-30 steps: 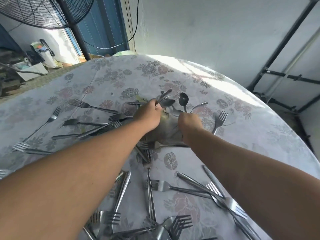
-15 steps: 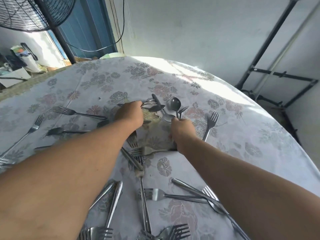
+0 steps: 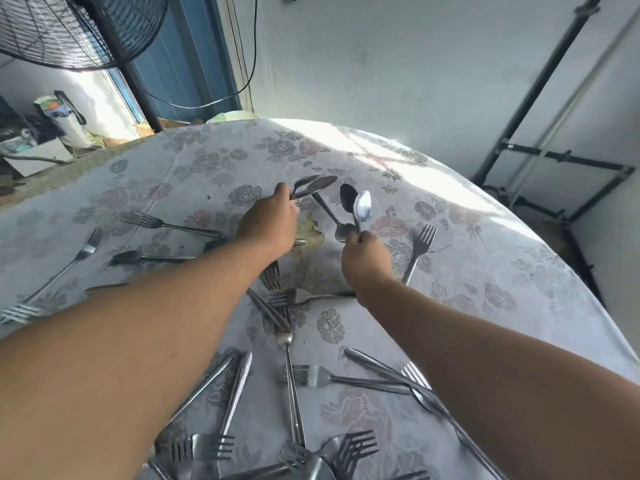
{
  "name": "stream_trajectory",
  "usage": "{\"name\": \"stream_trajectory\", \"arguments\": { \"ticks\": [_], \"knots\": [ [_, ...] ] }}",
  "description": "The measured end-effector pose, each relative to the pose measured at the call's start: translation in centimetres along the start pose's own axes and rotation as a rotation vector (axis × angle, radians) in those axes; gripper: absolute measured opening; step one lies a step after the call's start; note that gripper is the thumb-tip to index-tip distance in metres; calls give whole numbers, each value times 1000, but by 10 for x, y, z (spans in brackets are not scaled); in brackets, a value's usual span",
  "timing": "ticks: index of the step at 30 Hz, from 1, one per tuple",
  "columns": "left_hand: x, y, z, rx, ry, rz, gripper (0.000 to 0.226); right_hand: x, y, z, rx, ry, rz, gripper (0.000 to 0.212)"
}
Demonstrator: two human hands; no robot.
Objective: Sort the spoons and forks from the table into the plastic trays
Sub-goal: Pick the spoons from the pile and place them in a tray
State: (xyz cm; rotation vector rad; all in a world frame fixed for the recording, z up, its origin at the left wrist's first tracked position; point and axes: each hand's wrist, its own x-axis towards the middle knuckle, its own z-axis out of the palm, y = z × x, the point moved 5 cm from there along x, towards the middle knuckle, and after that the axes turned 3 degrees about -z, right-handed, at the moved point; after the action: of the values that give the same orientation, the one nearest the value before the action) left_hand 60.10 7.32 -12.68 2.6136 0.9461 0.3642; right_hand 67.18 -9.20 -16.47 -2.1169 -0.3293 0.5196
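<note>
My left hand (image 3: 270, 223) grips a small bunch of metal spoons (image 3: 313, 185), their bowls pointing right and away above the table's middle. My right hand (image 3: 365, 258) holds two spoons upright: a bright one (image 3: 362, 206) and a darker one (image 3: 347, 197) behind it. Another spoon (image 3: 332, 216) lies on the cloth between the hands. Several forks are scattered on the flowered tablecloth (image 3: 207, 161): one (image 3: 419, 249) just right of my right hand, others (image 3: 166, 225) to the left and a pile (image 3: 294, 375) near me. No plastic tray is in view.
The round table's far edge meets a white wall; a standing fan (image 3: 79, 29) rises at the back left. Black metal poles (image 3: 540, 81) lean at the right. A worn patch (image 3: 311, 233) shows in the cloth between my hands.
My right hand has lifted its spoons off the cloth and now holds them upright. My left hand stays over the table's middle with its bunch of spoons raised slightly.
</note>
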Motion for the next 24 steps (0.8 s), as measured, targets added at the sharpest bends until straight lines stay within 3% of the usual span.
{"name": "stream_trajectory", "arguments": {
  "ticks": [8,12,21,24],
  "knots": [
    [-70,0,-52,-292,77,-196,18,-50,5,-8,-11,88,-108,33],
    [-100,-9,-61,-367,24,-178,15,-81,-4,-21,-83,116,-142,30],
    [-179,3,-105,-448,130,-55,16,-169,-12,-46,34,175,-227,27],
    [-200,7,-114,-370,22,1,23,-190,-18,-48,108,169,-260,31]
  ]
}}
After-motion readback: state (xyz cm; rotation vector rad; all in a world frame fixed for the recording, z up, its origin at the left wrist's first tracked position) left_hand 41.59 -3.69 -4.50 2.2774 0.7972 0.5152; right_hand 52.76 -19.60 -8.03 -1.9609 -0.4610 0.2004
